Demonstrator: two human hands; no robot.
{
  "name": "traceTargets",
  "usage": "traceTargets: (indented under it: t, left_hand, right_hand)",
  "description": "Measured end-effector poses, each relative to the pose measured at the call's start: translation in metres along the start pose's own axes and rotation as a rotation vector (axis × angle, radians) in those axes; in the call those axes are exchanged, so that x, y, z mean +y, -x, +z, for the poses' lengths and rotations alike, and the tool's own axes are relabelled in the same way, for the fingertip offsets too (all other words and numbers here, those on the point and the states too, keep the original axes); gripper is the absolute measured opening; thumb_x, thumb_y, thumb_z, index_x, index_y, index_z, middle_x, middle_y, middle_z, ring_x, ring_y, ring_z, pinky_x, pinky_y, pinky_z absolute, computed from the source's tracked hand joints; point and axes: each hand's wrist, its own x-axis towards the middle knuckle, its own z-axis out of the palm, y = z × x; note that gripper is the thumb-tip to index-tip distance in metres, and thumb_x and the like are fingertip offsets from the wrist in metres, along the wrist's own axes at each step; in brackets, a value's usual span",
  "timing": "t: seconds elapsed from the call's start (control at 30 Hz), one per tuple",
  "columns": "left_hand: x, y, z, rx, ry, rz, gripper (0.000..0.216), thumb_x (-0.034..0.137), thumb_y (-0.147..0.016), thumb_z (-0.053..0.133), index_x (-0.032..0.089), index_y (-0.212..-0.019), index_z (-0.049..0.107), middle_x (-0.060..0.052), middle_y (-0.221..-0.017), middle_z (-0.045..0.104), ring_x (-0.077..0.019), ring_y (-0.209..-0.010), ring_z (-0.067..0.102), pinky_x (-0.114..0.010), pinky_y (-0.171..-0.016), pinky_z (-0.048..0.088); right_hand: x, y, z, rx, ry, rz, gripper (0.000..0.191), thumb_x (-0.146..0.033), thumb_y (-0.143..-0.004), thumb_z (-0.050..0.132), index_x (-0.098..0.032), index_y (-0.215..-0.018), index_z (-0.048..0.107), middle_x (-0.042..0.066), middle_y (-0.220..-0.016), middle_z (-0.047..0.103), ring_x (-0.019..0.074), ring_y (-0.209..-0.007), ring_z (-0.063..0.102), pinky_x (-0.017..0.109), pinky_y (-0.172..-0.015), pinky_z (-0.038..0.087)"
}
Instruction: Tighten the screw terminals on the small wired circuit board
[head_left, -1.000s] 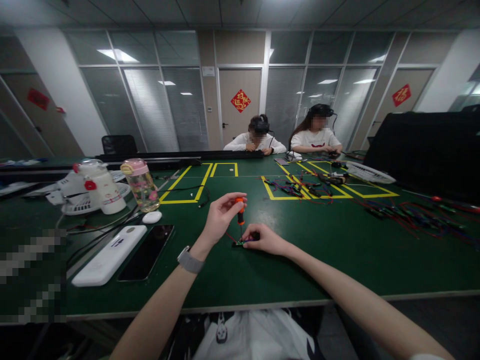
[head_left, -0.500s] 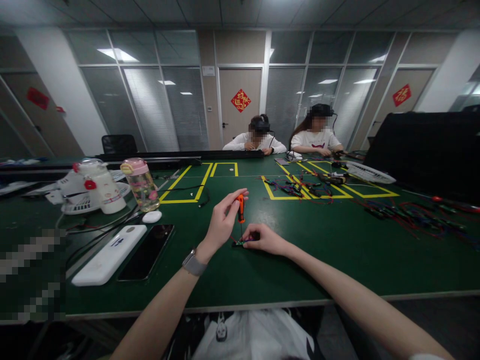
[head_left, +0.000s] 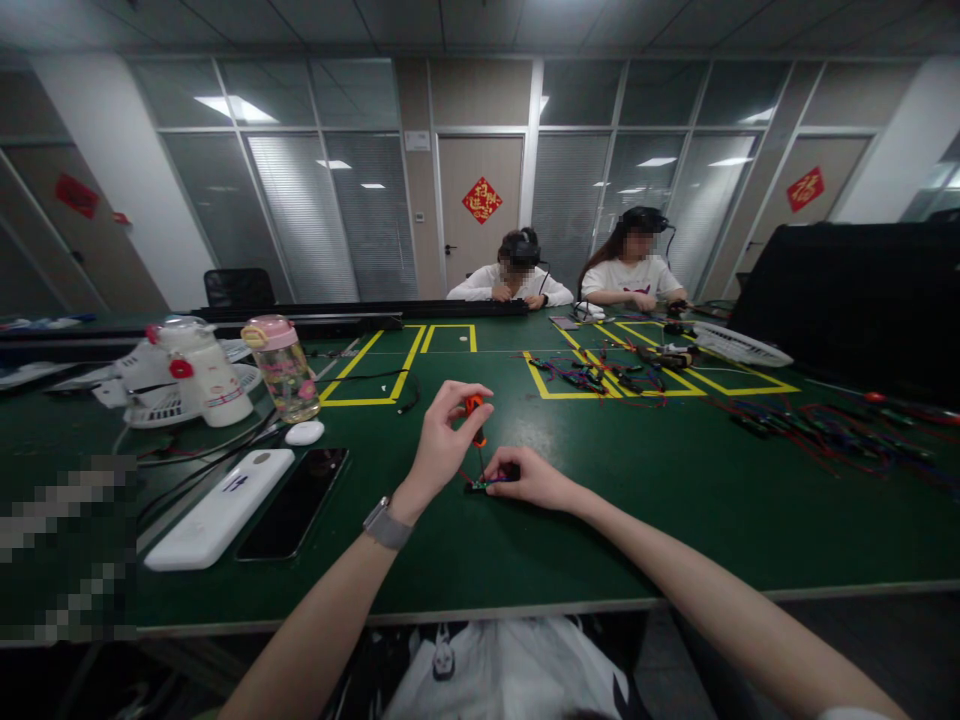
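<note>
My left hand (head_left: pixel 448 432) is closed around the orange and black handle of a screwdriver (head_left: pixel 478 432), which stands nearly upright. Its thin shaft runs down to a small green circuit board (head_left: pixel 475 487) lying on the table. With thumb and fingers pinched together, my right hand (head_left: pixel 531 478) grips the board's right end, where thin red and blue wires come off it. The exact spot the screwdriver tip touches is too small to make out.
The green table (head_left: pixel 600 540) carries a white power bank (head_left: pixel 221 510), a black phone (head_left: pixel 294 505) and a drink bottle (head_left: pixel 281 370) at left. Wired boards (head_left: pixel 592 375) lie on yellow tape at right. Two people (head_left: pixel 517 275) sit across the table.
My left fingers, stretched straighter along the screwdriver before, are now curled round its handle, which leans slightly more to the left. My right hand and the board have stayed in place.
</note>
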Motion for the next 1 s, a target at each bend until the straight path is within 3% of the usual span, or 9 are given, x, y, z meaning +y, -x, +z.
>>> traceTargets:
  t: [0.13,0.23,0.43,0.7,0.87,1.0]
  left_hand:
    - [0.0011,0.0005,-0.0002,-0.071,0.095,-0.047,0.029,0.032,-0.095,0.048,0.02,-0.113,0.066,-0.008,-0.113,0.063,-0.0178,-0.095,0.063,-0.029,-0.082,0.052]
    - [0.0035,-0.0002,-0.0005,-0.102,0.16,-0.089,0.033,0.032,-0.095,0.047,0.019,-0.121,0.061,-0.01,-0.119,0.064,-0.0206,-0.102,0.064,-0.032,-0.085,0.053]
    - [0.0063,-0.0007,0.0,-0.115,0.134,-0.087,0.029,0.03,-0.093,0.052,0.017,-0.117,0.062,-0.009,-0.106,0.067,-0.0173,-0.09,0.067,-0.029,-0.081,0.053]
    - [0.0009,0.0014,-0.0013,0.0,-0.125,0.06,0.018,0.028,-0.083,0.068,0.022,-0.1,0.07,-0.001,-0.085,0.056,-0.0133,-0.078,0.056,-0.024,-0.071,0.048]
    - [0.004,0.0028,-0.0007,-0.091,0.015,-0.017,0.032,0.033,-0.096,0.046,0.022,-0.121,0.064,-0.007,-0.106,0.065,-0.017,-0.092,0.062,-0.029,-0.081,0.05]
    - [0.0056,0.0025,-0.0002,-0.093,0.129,-0.094,0.037,0.032,-0.095,0.048,0.019,-0.127,0.059,-0.01,-0.12,0.066,-0.02,-0.104,0.063,-0.031,-0.088,0.051]
  right_hand:
    - [-0.0002,0.0002,-0.0005,-0.012,0.01,-0.003,0.016,-0.023,-0.073,0.072,-0.015,-0.086,0.069,0.0,-0.073,0.059,0.0132,-0.067,0.053,0.025,-0.063,0.043]
    - [0.0013,-0.0001,-0.0011,-0.015,0.028,-0.017,0.017,-0.022,-0.072,0.072,-0.014,-0.088,0.07,0.0,-0.075,0.059,0.0134,-0.069,0.053,0.025,-0.064,0.043]
    - [0.0022,-0.0004,-0.0024,-0.021,0.052,-0.027,0.018,-0.021,-0.072,0.073,-0.014,-0.089,0.072,0.001,-0.077,0.06,0.0137,-0.07,0.054,0.025,-0.064,0.043]
    - [0.0011,0.0005,-0.0027,-0.015,0.074,-0.039,0.018,-0.018,-0.07,0.075,-0.016,-0.088,0.073,0.0,-0.077,0.06,0.0136,-0.07,0.054,0.025,-0.065,0.044]
    - [-0.0007,0.0007,-0.0031,-0.018,0.08,-0.048,0.016,-0.021,-0.073,0.074,-0.016,-0.089,0.073,0.001,-0.078,0.061,0.0137,-0.07,0.054,0.025,-0.065,0.045]
    - [-0.0015,0.0007,-0.0033,-0.021,0.085,-0.048,0.016,-0.024,-0.075,0.073,-0.016,-0.089,0.073,0.002,-0.078,0.062,0.0143,-0.071,0.055,0.026,-0.066,0.046]
